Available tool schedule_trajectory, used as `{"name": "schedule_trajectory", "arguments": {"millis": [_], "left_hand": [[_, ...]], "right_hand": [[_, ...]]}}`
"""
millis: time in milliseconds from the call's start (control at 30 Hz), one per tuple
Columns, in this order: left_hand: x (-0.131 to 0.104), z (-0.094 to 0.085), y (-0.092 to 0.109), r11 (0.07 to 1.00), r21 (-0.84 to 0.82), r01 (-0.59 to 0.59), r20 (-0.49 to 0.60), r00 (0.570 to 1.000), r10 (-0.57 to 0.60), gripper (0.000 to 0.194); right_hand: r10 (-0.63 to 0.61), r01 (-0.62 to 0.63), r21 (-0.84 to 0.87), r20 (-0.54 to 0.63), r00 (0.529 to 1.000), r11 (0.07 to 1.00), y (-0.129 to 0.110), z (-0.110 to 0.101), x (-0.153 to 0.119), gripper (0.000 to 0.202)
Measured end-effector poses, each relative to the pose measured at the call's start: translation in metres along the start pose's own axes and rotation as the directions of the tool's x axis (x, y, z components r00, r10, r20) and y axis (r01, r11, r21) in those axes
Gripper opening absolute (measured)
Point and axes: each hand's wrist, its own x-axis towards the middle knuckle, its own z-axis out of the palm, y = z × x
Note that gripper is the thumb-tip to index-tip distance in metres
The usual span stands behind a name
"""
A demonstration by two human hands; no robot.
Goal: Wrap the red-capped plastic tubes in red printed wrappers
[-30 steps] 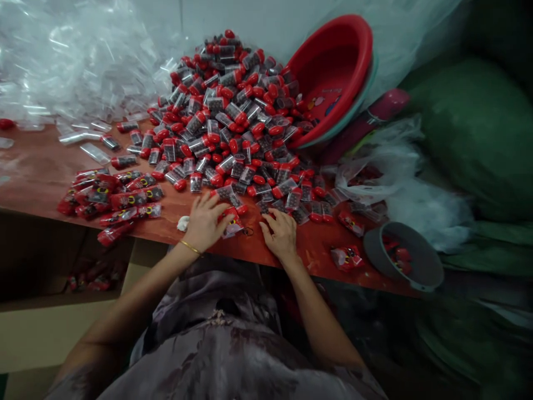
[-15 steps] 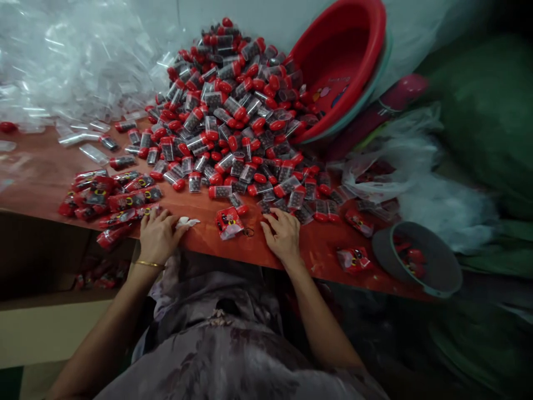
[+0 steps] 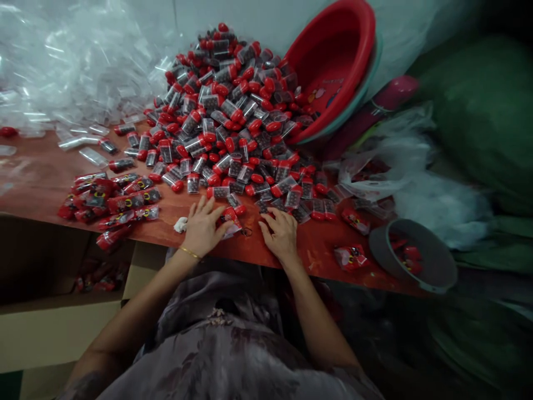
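My left hand (image 3: 202, 229), with a gold bangle at its wrist, is open over the table, fingers spread. Its thumb and index finger are at a red printed packet (image 3: 231, 218), which they partly cover; the hand is not closed on it. A small dark ring (image 3: 247, 231) lies at the packet's right edge. Just left of the hand is a crumpled white scrap (image 3: 180, 224). My right hand (image 3: 282, 233) rests open to the right of the ring, fingers slightly bent, close to the front of a heap of clear tubes with red caps (image 3: 225, 116).
Several filled red packets (image 3: 133, 200) lie at the left. Clear empty tubes (image 3: 83, 66) are piled behind. A red basin (image 3: 353, 50) leans by the heap. A grey bowl (image 3: 381, 244) with red pieces stands at the right, near plastic bags (image 3: 441, 194). An open carton (image 3: 62, 333) is below the table's edge.
My left hand has moved right, from the packets at the left to the single packet in the middle. My right hand has stayed nearly in place.
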Motion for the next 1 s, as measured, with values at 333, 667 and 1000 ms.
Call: {"name": "schedule_trajectory", "arguments": {"millis": [333, 667, 1000], "left_hand": [[0.001, 0.016, -0.001, 0.996, 0.016, 0.091, 0.084, 0.992, -0.092, 0.023], [-0.006, 0.021, 0.002, 0.989, -0.1, 0.111, -0.196, 0.972, -0.129, 0.025], [-0.014, 0.0, 0.007, 0.979, -0.179, 0.095, -0.259, 0.956, -0.14, 0.024]], "right_hand": [[0.014, -0.015, 0.036, 0.018, 1.0, 0.999, 0.0, -0.001, 0.0, 0.022], [0.025, -0.025, -0.017, 0.011, 1.0, 1.0, -0.043, 0.004, 0.032, 0.032], [0.174, -0.163, -0.095, 0.118, 0.978, 0.982, -0.044, -0.003, 0.031, 0.025]]}}
